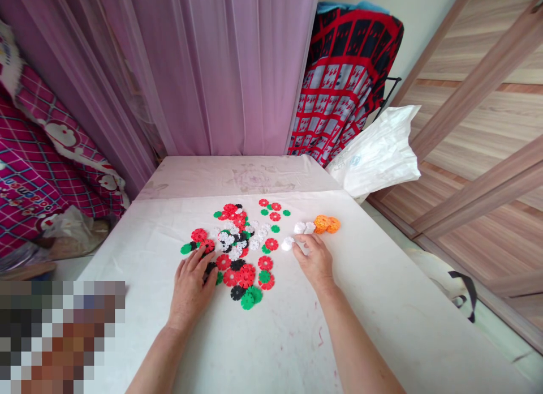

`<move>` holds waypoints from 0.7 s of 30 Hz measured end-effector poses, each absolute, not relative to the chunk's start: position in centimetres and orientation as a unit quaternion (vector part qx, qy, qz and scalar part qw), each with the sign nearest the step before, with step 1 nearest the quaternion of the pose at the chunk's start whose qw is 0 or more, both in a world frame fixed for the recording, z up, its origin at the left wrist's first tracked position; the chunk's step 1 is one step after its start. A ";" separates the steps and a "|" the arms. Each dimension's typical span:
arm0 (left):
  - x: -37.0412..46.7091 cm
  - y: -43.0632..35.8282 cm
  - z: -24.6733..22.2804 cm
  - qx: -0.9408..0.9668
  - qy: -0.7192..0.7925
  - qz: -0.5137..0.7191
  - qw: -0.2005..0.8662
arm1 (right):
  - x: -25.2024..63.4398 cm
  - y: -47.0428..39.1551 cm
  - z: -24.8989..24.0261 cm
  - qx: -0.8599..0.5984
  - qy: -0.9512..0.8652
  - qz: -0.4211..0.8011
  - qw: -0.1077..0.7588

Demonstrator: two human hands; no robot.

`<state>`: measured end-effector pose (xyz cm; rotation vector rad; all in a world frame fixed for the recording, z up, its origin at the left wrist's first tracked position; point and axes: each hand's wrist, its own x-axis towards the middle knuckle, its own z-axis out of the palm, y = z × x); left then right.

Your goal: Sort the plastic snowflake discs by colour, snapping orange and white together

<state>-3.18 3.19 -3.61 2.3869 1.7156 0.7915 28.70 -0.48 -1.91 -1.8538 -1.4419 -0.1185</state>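
Note:
Several notched plastic discs in red, green, black and white lie in a loose heap in the middle of the table. My left hand (pixel 193 283) rests at the heap's left side, fingers spread over black discs and near a red disc (pixel 199 235); it partly hides some pieces. My right hand (pixel 314 262) is to the right of the heap, thumb and index finger apart beside a white disc (pixel 287 244). Just beyond its fingers lie more white discs (pixel 302 228). Orange discs (pixel 326 224) form a small overlapping cluster to the right of these.
A pale cloth covers the table (pixel 271 348). Past its far edge hangs a purple curtain (pixel 220 71). A white plastic bag (pixel 382 153) stands at the right back corner, near a red patterned cloth (pixel 339 88). Wooden doors (pixel 479 133) are at right; a blurred patch covers the lower left.

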 end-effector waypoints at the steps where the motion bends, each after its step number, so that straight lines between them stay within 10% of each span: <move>1: -3.2 3.2 -3.6 0.783 0.563 0.260 0.048 | 28.3 -0.7 -1.7 -0.719 -0.573 -0.058 0.388; 21: -3.0 3.2 -3.9 0.778 0.573 0.255 0.049 | 18.1 2.6 2.9 -0.734 -0.674 0.061 0.051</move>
